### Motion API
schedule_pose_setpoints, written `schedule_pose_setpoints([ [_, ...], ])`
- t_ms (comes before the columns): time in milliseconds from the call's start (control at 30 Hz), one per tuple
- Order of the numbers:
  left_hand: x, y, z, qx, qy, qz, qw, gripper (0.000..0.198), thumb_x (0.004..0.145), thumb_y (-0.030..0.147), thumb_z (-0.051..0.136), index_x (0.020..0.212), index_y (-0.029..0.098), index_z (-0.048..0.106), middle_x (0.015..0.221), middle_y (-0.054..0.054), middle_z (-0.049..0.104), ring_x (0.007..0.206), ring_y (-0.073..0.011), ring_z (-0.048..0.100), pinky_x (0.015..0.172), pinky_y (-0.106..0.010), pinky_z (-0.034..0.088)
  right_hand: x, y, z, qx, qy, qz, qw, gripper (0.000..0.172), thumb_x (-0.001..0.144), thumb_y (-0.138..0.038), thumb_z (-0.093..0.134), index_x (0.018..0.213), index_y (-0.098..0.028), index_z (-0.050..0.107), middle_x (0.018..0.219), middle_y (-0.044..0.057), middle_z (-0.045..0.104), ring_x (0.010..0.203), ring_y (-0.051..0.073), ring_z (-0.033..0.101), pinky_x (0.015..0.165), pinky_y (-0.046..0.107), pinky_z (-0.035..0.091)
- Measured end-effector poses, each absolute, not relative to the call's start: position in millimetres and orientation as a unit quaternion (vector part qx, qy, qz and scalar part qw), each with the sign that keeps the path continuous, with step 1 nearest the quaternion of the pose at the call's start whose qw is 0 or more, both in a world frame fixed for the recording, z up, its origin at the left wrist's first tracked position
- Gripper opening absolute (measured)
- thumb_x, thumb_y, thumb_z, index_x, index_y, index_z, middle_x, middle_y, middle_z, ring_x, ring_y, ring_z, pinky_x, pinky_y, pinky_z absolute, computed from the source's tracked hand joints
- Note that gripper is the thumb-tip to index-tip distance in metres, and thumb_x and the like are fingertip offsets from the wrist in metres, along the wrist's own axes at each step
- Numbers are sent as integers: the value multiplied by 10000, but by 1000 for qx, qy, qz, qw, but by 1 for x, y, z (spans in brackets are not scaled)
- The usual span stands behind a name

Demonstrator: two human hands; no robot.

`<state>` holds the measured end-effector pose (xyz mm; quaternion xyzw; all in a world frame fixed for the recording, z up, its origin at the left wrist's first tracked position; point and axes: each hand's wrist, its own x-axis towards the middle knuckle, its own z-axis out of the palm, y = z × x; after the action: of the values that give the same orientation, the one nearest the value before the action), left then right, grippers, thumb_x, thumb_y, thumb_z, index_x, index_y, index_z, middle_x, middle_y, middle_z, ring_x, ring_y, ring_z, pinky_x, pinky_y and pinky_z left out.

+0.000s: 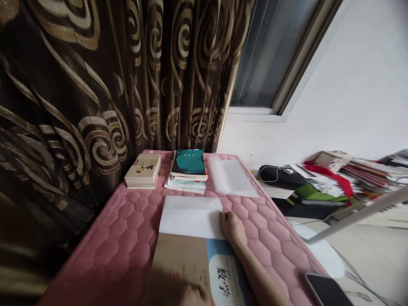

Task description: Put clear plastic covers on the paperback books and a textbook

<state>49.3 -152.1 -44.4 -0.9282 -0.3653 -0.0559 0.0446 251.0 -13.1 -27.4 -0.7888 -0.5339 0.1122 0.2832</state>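
Note:
A textbook with a blue and white cover lies at the bottom centre, large characters printed on it. Its tan-brown part spreads to the left. From beneath its far edge a translucent white plastic book cover extends over the bed. My right hand has its fingers curled at the right edge of that plastic cover, pinching it. Low in the view, my left hand rests over the tan part; it is dark, blurred and cut off by the frame, so its fingers do not show clearly.
The pink quilted mattress also bears a stack of beige books, a pile topped by a teal book, clear plastic sleeves and a dark tablet or phone. Patterned curtains hang behind. Clutter lies right.

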Motion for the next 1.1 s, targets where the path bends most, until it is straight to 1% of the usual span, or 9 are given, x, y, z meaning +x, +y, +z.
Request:
schedule_pose_setpoints([
  [67,51,-126,-28,-935,-347,-72,30,432,847,377,558,1196,136,640,1169,-196,665,1007,-312,650,798,-432,531,249,-13,-25,-796,-533,106,267,279,895,-371,405,766,-212,594,829,141,704,747,253,661,604,323,408],
  [133,47,-99,-14,-917,-386,-101,25,564,882,435,521,1364,144,489,1425,-163,474,1279,-313,474,1005,-462,435,249,-12,-24,-800,-533,106,256,270,898,-356,405,786,-196,592,856,146,704,780,254,667,619,317,415],
  [200,40,-76,-6,-900,-425,-100,15,594,907,423,477,1423,139,402,1499,-142,368,1376,-327,338,1103,-540,303,249,-11,-23,-800,-534,108,249,270,897,-347,407,787,-186,593,869,152,702,785,257,669,621,316,418],
  [300,32,-56,-4,-879,-469,-77,-22,593,924,376,432,1465,162,321,1536,-118,290,1416,-326,254,1129,-589,220,251,-10,-23,-803,-535,113,236,269,893,-333,409,773,-180,595,839,148,699,769,262,672,613,317,420],
  [600,41,-50,-15,-845,-529,-70,-38,570,960,418,305,1465,151,319,1549,-170,222,1425,-361,207,1083,-675,190,248,-10,-18,-818,-525,120,202,282,899,-342,398,852,-157,605,881,172,694,801,296,674,636,349,436],
  [800,49,-49,-16,-822,-565,-59,-22,532,961,372,297,1453,179,349,1549,-155,240,1430,-346,200,1076,-688,184,240,-22,-3,-807,-568,32,159,339,927,-284,372,1140,-95,556,1041,196,656,897,299,653,731,390,474],
  [867,48,-49,-17,-826,-561,-57,-10,520,961,361,291,1449,194,358,1550,-142,247,1432,-330,202,1081,-679,187,231,-28,-1,-748,-643,-25,163,392,939,-276,357,1241,-89,525,1204,213,597,1074,306,592,843,413,464],
  [967,47,-50,-16,-829,-557,-51,4,509,956,348,303,1440,208,378,1542,-133,275,1430,-324,215,1082,-675,196,214,-35,-4,-631,-760,-17,154,491,951,-380,366,1370,-144,466,1458,156,422,1346,305,365,1044,456,351],
  [1100,50,-49,-14,-823,-565,-49,2,507,958,357,292,1437,217,383,1545,-114,276,1421,-319,243,1081,-665,221,204,-35,-15,-627,-774,43,75,662,932,-551,337,1453,-143,369,1540,151,269,1432,342,180,1119,549,203],
])
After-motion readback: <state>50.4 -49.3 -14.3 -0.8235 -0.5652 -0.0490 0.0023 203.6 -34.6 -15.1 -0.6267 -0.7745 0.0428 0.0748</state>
